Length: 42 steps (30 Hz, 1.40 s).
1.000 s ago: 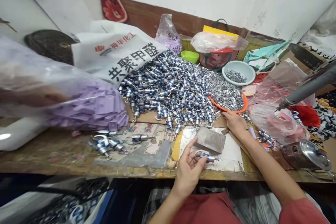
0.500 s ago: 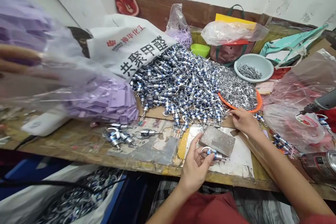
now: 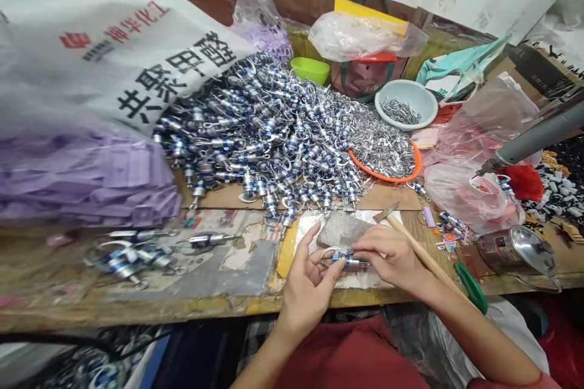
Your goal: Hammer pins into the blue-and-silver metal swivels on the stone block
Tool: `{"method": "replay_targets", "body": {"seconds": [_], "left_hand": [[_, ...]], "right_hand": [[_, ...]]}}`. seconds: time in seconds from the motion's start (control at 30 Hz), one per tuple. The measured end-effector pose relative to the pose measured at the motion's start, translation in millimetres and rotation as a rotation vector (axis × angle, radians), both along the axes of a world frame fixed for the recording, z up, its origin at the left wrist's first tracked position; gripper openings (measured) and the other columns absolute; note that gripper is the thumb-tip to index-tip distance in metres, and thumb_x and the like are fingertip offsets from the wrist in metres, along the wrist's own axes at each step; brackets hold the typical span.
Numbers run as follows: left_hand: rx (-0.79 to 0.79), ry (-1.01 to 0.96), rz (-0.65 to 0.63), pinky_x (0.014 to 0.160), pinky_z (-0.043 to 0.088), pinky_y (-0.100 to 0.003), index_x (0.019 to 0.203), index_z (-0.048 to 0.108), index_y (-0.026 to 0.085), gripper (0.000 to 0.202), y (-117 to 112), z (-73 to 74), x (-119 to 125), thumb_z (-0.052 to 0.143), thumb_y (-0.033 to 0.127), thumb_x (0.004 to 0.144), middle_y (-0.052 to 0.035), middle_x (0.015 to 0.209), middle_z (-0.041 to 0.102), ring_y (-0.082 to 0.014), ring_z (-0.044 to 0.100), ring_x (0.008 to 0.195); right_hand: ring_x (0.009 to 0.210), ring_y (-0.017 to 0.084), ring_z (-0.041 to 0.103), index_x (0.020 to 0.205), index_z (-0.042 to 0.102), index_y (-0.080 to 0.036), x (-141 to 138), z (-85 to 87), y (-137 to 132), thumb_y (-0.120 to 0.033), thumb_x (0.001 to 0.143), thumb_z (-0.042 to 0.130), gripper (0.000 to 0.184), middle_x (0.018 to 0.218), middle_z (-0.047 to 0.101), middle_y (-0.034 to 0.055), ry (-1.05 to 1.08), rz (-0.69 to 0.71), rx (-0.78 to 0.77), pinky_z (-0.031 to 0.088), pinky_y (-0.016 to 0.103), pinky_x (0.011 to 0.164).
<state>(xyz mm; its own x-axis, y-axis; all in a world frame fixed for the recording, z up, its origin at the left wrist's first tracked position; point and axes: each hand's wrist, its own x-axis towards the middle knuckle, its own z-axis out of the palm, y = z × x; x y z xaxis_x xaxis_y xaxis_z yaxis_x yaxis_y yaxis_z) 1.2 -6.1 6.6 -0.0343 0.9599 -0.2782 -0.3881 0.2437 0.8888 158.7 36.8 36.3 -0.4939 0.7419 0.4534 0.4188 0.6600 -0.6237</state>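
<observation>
My left hand [image 3: 306, 279] and my right hand [image 3: 391, 258] meet at the near edge of the wooden bench [image 3: 137, 292]. Both pinch one small silver and blue clasp [image 3: 343, 257] with a wire loop at its left end. The clasp is held just in front of a grey metal block [image 3: 342, 230] lying on a white sheet. A large heap of the same clasps [image 3: 269, 134] spreads across the bench behind. An orange-rimmed tray [image 3: 387, 161] of small silver parts stands right of the heap. A wooden-handled hammer [image 3: 413, 243] lies beside my right hand.
A bag of purple cards [image 3: 82, 176] and a white printed sack [image 3: 114, 61] fill the left. Several loose clasps [image 3: 128, 252] lie at the front left. A pale bowl of pins [image 3: 404, 103], plastic bags, a grey tool [image 3: 529, 140] and a steel pot lid [image 3: 524, 249] crowd the right.
My right hand left the orange tray and came back to the clasp held in my left hand. The view shifted left and lower, and the blurred purple bag moved out of the foreground.
</observation>
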Motion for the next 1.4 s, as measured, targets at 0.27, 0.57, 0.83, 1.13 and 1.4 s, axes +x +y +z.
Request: {"method": "replay_targets", "body": {"seconds": [0.27, 0.57, 0.83, 1.13, 1.4], "left_hand": [[-0.020, -0.097, 0.018, 0.066, 0.055, -0.029, 0.134, 0.024, 0.018, 0.083, 2.2, -6.4, 2.3, 0.071, 0.024, 0.066, 0.0016, 0.074, 0.058, -0.0116, 0.059, 0.066], [-0.002, -0.101, 0.133, 0.068, 0.054, -0.027, 0.131, 0.027, 0.020, 0.081, -0.9, -10.9, 5.9, 0.073, 0.020, 0.063, 0.0005, 0.078, 0.060, -0.0125, 0.061, 0.072], [0.029, -0.090, 0.140, 0.069, 0.052, -0.027, 0.131, 0.027, 0.021, 0.077, -2.5, -13.5, 9.0, 0.070, 0.021, 0.067, -0.0006, 0.081, 0.060, -0.0139, 0.062, 0.077], [0.039, -0.097, 0.125, 0.071, 0.052, -0.026, 0.132, 0.026, 0.023, 0.075, -3.8, -17.5, 8.8, 0.068, 0.019, 0.070, -0.0005, 0.084, 0.059, -0.0131, 0.061, 0.078], [0.009, -0.124, 0.140, 0.070, 0.052, -0.027, 0.128, 0.033, 0.022, 0.073, -4.1, -15.2, 10.8, 0.071, 0.022, 0.066, -0.0007, 0.083, 0.058, -0.0140, 0.061, 0.077]], "right_hand": [[0.069, 0.014, 0.059, 0.082, 0.064, -0.018, 5.7, 2.4, 3.3, -0.014, 0.082, 0.057, 0.008, 0.073, 0.065, 0.0034, -0.066, -0.022, 0.066, 0.047, 0.026, 0.063], [0.073, 0.016, 0.057, 0.089, 0.063, -0.018, 10.9, 6.1, -2.6, -0.004, 0.082, 0.041, 0.027, 0.078, 0.063, 0.0061, -0.366, 0.014, 0.154, 0.047, 0.028, 0.064], [0.074, 0.016, 0.058, 0.088, 0.063, -0.017, -4.6, 4.8, 7.5, -0.011, 0.086, 0.044, 0.020, 0.079, 0.063, 0.0071, -0.211, 0.089, 0.013, 0.048, 0.027, 0.064], [0.075, 0.015, 0.060, 0.086, 0.064, -0.018, -1.6, 0.2, 7.7, -0.015, 0.085, 0.050, 0.015, 0.079, 0.065, 0.0053, -0.085, 0.042, -0.148, 0.048, 0.027, 0.067], [0.075, 0.015, 0.061, 0.087, 0.065, -0.020, -1.1, -2.9, 8.1, -0.016, 0.086, 0.049, 0.017, 0.080, 0.066, 0.0054, -0.094, 0.027, -0.123, 0.049, 0.027, 0.068]]}}
